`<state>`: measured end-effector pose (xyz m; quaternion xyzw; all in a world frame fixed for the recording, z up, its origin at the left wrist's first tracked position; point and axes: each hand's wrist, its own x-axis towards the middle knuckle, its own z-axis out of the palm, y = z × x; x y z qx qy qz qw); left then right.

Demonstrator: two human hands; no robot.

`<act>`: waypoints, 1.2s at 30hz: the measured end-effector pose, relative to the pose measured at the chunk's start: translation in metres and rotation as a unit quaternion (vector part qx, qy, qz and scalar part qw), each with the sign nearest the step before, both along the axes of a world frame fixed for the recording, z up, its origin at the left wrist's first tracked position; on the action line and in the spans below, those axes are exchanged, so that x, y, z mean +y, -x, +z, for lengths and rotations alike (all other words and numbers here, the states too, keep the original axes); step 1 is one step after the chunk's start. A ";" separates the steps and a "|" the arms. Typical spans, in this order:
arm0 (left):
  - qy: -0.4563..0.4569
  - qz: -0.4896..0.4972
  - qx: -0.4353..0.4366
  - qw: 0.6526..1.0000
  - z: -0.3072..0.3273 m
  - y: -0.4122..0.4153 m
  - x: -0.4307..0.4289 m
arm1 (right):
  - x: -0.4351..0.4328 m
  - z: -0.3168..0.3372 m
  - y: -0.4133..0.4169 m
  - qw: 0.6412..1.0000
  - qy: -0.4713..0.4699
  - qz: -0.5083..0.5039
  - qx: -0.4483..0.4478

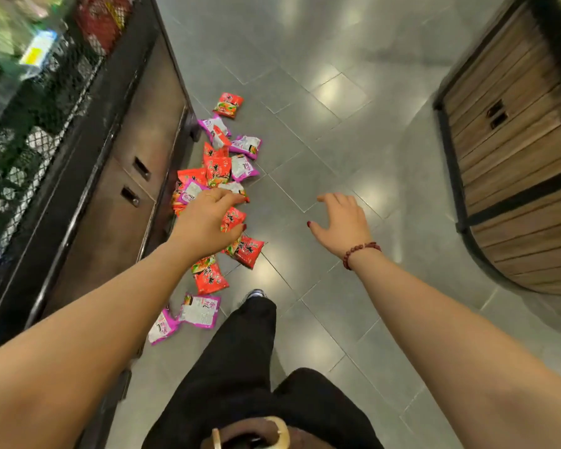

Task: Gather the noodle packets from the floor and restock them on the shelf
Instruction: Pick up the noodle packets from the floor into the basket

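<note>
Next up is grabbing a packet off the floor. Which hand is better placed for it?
Left. The left hand is directly over the scattered noodle packets, fingers spread toward them. The right hand is open over bare floor, off to the side of the pile.

Perhaps fifteen red, pink noodle packets (219,171) beside shelf (123,69)

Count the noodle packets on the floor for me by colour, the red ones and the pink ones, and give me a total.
Red packets: at least 8
Pink packets: 6
Total: at least 14
The left hand covers part of the pile, and some packets overlap, so a few more may be hidden.
</note>
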<state>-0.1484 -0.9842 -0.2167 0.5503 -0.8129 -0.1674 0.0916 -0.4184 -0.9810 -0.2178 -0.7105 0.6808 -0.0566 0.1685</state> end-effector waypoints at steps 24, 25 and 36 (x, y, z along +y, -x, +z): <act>0.005 0.240 -0.001 0.971 0.020 0.100 -0.351 | -0.443 0.013 0.066 0.976 0.002 0.202 -0.076; 0.003 0.251 0.001 0.968 0.021 0.102 -0.360 | -0.459 0.013 0.067 0.975 -0.001 0.205 -0.083; -0.022 0.374 0.022 0.927 -0.006 0.068 -0.481 | -0.643 -0.009 0.023 0.958 -0.023 0.275 -0.076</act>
